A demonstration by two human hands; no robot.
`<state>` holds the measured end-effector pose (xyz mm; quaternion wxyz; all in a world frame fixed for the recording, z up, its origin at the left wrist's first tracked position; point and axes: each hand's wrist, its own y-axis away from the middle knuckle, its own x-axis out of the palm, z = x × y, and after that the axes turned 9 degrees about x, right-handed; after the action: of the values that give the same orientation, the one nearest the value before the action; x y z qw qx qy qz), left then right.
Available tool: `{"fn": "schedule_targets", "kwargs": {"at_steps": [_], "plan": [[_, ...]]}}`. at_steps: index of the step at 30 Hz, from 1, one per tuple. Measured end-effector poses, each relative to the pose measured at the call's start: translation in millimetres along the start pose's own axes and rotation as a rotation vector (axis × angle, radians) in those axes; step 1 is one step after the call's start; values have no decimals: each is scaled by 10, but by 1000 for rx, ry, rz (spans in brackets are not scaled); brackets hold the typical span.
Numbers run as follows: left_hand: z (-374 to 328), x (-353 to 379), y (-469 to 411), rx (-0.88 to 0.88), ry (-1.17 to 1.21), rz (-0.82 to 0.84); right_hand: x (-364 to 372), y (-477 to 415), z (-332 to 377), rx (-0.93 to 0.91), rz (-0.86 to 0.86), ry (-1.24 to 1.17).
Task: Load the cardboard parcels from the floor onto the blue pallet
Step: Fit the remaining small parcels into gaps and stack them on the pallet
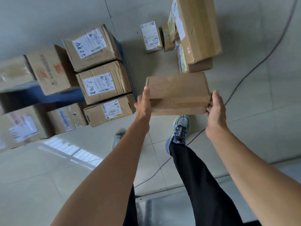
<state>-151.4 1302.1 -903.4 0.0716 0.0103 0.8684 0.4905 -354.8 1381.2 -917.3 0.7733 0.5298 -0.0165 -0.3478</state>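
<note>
Your two bare forearms reach out over a floor (48,168) of pale grey glossy tiles, window light reflected on it at your left. Two shoes show below: the right shoe (179,129) forward, the left shoe (118,138) blurred behind your arm. One thin reddish cable (254,67) trails across the tiles from beneath your leg toward the far right.

You carry one plain parcel (177,92) in the air, clear of the floor, just right of the pallet's near right corner. Your left hand (143,105) presses flat against its left end, fingers straight. Your right hand (215,110) grips its right end, fingers curled round the edge.

Left of it, the blue pallet (53,97) bears stacked parcels (104,82): seven countable, the leftmost blurred. Farther off at the right, at least four floor parcels (198,28) stand close together, one long and the others small.
</note>
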Motion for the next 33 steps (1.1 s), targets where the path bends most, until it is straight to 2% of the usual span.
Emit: {"fn": "schedule_targets", "kwargs": {"at_steps": [5, 10, 15, 22, 27, 33], "plan": [[-151, -327, 383, 104, 72, 92, 83, 566, 73, -87, -35, -77], [-340, -782, 705, 200, 153, 112, 298, 1056, 186, -177, -88, -115], [-417, -1458, 889, 272, 207, 138, 742, 1603, 225, -213, -10, -192], [-339, -2608, 880, 306, 212, -3, 1618, 2190, 21, -199, 148, -133], [-108, -3407, 841, 299, 217, -123, 2283, 2434, -244, -196, 274, 19], [155, -4169, 717, 177, 260, -299, 2906, 2686, -646, -129, 435, 135]]}}
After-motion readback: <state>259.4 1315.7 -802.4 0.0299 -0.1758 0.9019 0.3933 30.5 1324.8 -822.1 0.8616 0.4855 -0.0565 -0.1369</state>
